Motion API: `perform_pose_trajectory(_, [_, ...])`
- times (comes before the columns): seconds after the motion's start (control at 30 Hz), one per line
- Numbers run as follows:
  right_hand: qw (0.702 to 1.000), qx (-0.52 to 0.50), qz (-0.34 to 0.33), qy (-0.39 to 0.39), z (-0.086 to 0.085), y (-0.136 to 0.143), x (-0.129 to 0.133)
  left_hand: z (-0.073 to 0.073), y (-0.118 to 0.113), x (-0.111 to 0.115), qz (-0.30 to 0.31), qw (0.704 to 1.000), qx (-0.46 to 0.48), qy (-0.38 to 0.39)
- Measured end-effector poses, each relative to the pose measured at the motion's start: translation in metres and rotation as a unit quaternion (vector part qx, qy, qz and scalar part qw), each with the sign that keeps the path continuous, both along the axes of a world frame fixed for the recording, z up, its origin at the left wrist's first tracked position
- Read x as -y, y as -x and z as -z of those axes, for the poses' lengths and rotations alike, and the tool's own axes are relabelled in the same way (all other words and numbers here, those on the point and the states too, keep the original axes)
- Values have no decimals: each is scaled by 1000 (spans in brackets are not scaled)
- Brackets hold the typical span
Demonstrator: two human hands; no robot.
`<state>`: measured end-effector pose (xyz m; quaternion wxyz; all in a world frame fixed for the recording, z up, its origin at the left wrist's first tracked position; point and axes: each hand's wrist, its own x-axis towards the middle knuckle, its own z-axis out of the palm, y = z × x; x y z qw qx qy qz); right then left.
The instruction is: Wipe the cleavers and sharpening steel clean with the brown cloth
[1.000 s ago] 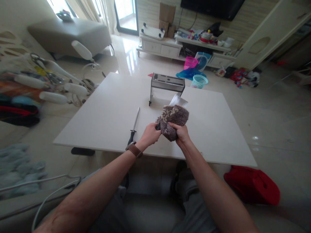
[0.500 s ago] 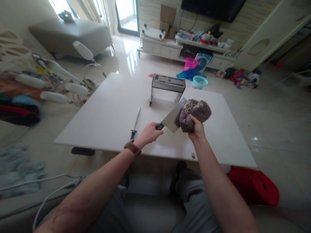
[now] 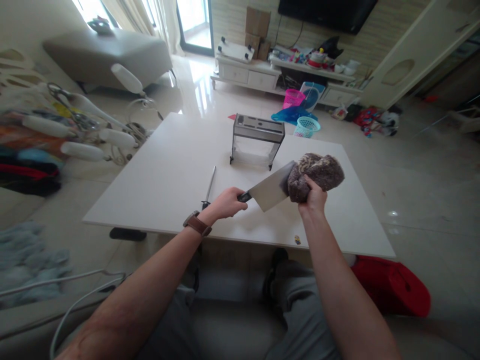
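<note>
Your left hand [image 3: 226, 203] grips the knife [image 3: 270, 189] toward two o'clock, likely steadying it for the towel [image 3: 327, 171] your right hand [image 3: 314, 198] clutches.

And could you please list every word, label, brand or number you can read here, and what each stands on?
No text can be read.
Knife in the left hand: no readable marking on blade or handle.
Television: any brand is too small to read.
Blue and white box by the pink basket: too blurred to read.
</note>
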<state>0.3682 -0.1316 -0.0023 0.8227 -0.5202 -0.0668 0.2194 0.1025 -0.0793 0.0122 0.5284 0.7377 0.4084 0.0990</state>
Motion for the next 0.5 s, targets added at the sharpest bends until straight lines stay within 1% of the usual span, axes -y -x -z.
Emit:
perform_pose_trajectory(0.03, [1000,19,-6,-4,-4,-5,3,-1,3,-2,7,1000,-8,-4])
perform_pose_trajectory(0.07, [998,40,-38,-1,-8,-9,7,-1,7,-4,16,1000,-19,-10])
perform_pose_trajectory(0.1, [994,61,-91,11,-11,-12,11,-2,11,-6,27,999,-29,-18])
perform_pose_trajectory(0.13, [984,79,-155,31,-14,-14,16,-2,14,-9,41,998,-40,-27])
perform_pose_trajectory(0.2, [952,102,-276,89,-17,-15,25,-3,21,-13,74,994,-55,-50])
perform_pose_trajectory(0.23, [936,108,-314,118,-17,-14,29,-3,23,-14,89,992,-61,-60])
perform_pose_trajectory(0.27, [925,110,-335,141,-16,-13,31,-4,25,-15,98,991,-66,-67])
perform_pose_trajectory(0.3, [921,111,-341,155,-14,-11,31,-4,26,-15,103,990,-70,-71])
perform_pose_trajectory(0.33, [923,111,-332,160,-12,-10,31,-5,27,-15,103,989,-72,-72])
perform_pose_trajectory(0.5, [961,98,-234,115,-1,-3,15,-5,26,-13,85,992,-59,-76])
